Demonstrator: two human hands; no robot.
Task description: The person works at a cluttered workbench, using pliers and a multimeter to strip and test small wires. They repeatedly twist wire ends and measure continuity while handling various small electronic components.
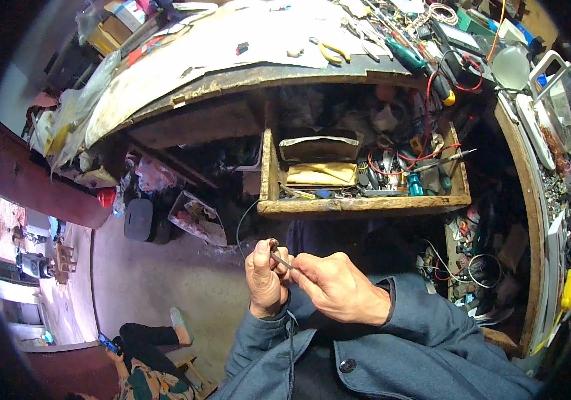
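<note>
One slim grey cable [282, 261], in front of the open drawer [365, 205]: left hand [267, 279] closed around one part, right hand [340, 288] pinching another; handling appears under way, nothing visibly finished, remainder unclear.

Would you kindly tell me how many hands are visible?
3: the wearer's left hand and right hand, close together at centre, and another person's hand, lower left; their other may be hidden.

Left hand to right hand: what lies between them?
In the head view, a thin dark piece runs from the left hand to the right hand; cord or rod, I can't tell.
</note>
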